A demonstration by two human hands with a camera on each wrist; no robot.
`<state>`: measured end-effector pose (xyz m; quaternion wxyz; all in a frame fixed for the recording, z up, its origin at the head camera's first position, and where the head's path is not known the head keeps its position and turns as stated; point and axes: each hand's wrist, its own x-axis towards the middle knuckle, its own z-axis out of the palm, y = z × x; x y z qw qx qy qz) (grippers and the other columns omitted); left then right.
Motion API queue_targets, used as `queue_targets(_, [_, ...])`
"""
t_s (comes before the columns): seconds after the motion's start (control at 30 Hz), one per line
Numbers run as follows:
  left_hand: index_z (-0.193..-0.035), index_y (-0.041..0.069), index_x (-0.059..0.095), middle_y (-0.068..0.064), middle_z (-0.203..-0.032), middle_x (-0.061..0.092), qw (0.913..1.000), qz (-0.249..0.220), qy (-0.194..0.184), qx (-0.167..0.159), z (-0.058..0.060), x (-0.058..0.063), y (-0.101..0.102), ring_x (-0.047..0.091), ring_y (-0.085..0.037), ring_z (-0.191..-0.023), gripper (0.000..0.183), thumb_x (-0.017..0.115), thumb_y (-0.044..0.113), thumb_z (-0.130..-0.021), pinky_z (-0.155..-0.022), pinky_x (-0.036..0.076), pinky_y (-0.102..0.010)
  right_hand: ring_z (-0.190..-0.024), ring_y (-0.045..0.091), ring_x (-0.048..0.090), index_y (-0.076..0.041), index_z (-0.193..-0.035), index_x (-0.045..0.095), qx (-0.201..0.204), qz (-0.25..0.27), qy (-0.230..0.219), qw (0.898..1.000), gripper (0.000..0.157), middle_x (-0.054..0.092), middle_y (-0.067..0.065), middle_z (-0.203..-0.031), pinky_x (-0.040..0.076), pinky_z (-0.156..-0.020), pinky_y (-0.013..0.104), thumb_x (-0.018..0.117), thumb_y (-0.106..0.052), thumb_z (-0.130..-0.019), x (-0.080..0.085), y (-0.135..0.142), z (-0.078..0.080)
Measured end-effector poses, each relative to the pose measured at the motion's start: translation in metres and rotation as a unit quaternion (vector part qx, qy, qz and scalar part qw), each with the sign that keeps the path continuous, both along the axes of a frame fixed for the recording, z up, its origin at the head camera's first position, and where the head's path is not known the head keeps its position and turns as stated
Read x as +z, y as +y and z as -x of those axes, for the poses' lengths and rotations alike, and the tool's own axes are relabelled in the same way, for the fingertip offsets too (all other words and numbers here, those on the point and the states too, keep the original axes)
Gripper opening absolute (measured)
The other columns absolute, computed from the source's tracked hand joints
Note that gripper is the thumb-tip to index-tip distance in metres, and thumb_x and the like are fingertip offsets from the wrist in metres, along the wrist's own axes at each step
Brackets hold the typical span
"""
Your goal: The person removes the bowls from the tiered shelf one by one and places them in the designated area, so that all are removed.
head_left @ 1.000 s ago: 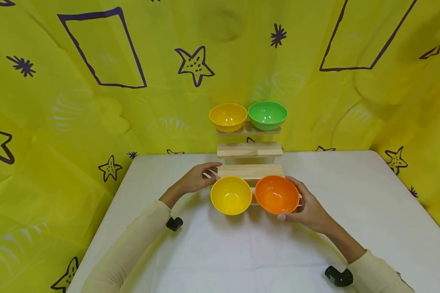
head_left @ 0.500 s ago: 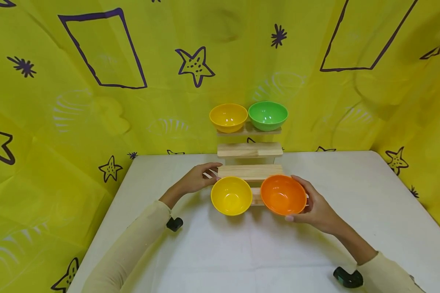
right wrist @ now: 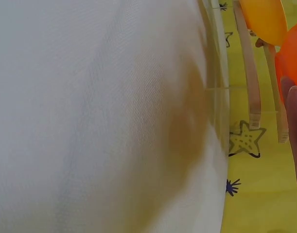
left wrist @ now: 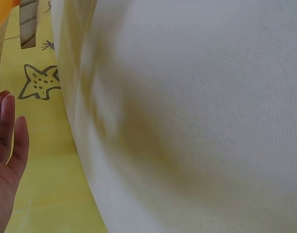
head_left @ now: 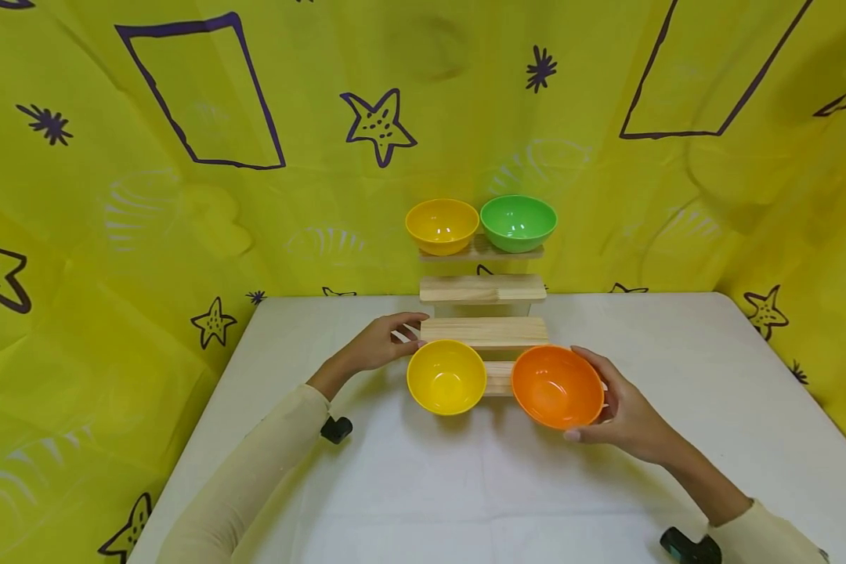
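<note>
An orange bowl (head_left: 558, 387) is in my right hand (head_left: 630, 419), thumb at its near rim and fingers around its right side. It is off the right end of the lowest step of a tiered wooden stand (head_left: 484, 332). My left hand (head_left: 377, 345) holds the left end of the stand's second step, with fingers at the back edge and thumb at the front. Beside that thumb, a yellow bowl (head_left: 447, 377) sits on the lowest step. In the right wrist view the orange bowl (right wrist: 291, 63) shows at the right edge, against the fingers.
On the top step stand a darker yellow bowl (head_left: 442, 227) and a green bowl (head_left: 518, 224). The stand's third step (head_left: 482, 289) is bare wood. A white-covered table (head_left: 409, 493) lies beneath, with a yellow patterned cloth (head_left: 310, 211) behind and at both sides.
My right hand has moved right and toward me with the orange bowl, widening the gap to the yellow bowl and uncovering more of the lowest step. The left hand has stayed in place.
</note>
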<state>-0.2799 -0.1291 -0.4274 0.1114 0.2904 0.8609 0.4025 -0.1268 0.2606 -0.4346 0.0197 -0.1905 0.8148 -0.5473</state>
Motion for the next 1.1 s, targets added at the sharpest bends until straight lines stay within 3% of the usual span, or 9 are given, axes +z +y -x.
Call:
queue_targets(0.33, [-0.144,0.010,0.053,-0.012,-0.133,0.061,1.0000,-0.001,-0.004,-0.002,-0.001,0.001,0.000,0.064,-0.026,-0.112,0.052,0.070,0.021,-0.096,-0.093,0.056,-0.036,-0.101,0.009,0.066,-0.008,-0.157,0.025,0.038,0.024,0.005,0.999,0.102,0.041,-0.018,-0.142,0.061,-0.073,0.034,0.083,0.006,-0.074,0.000,0.004,-0.006])
queue_targets(0.57, [-0.145,0.010,0.053,-0.012,-0.134,0.061,1.0000,0.002,0.002,-0.005,-0.002,0.001,-0.001,0.064,-0.026,-0.114,0.052,0.069,0.022,-0.096,-0.094,0.055,-0.036,-0.105,0.006,0.064,-0.007,-0.156,0.025,0.053,0.018,0.012,0.998,0.103,0.040,-0.019,-0.144,0.061,-0.073,0.033,0.084,0.007,-0.072,0.000,0.004,-0.012])
queue_targets(0.8, [-0.145,0.010,0.054,-0.013,-0.134,0.061,0.9999,0.002,0.014,-0.009,0.000,0.002,-0.002,0.064,-0.027,-0.115,0.052,0.069,0.021,-0.097,-0.094,0.055,-0.037,-0.106,0.008,0.063,-0.009,-0.156,0.026,0.067,0.019,-0.007,0.998,0.102,0.041,-0.018,-0.145,0.061,-0.074,0.034,0.084,0.004,-0.073,0.001,0.003,-0.017])
queue_targets(1.1, [-0.145,0.010,0.052,-0.013,-0.136,0.060,1.0000,0.007,0.001,-0.007,-0.001,0.002,-0.001,0.064,-0.027,-0.115,0.053,0.068,0.022,-0.097,-0.095,0.055,-0.037,-0.104,0.012,0.064,-0.006,-0.156,0.025,0.087,0.029,-0.021,0.996,0.103,0.044,-0.017,-0.144,0.060,-0.073,0.033,0.084,0.004,-0.072,0.001,-0.001,-0.022])
